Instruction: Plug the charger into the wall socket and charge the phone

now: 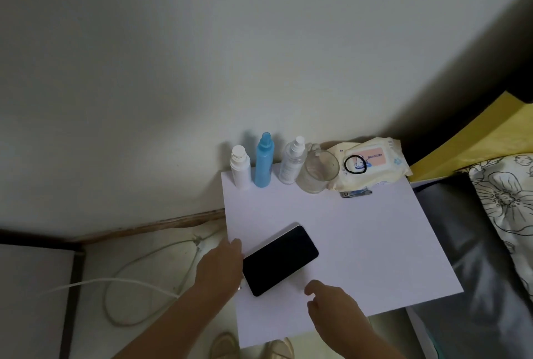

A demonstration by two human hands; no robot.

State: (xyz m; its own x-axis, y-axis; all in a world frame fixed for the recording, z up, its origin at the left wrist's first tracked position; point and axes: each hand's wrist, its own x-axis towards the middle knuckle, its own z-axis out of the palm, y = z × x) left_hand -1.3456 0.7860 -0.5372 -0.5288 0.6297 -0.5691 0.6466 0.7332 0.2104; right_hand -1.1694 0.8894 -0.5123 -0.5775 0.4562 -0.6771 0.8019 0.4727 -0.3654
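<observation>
A black-screened phone [280, 260] lies on a white table [375, 243] beside a blue bottle [263, 164] and black-and-white floral bedding [507, 200].

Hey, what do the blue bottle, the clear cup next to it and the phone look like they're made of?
Blue bottle: likely plastic, opaque, with a soft matte sheen.
Clear cup: transparent, with a handle; glass or clear plastic, cannot tell which.
Phone: glossy black front, probably glass, with a pale edge whose material is unclear.
</observation>
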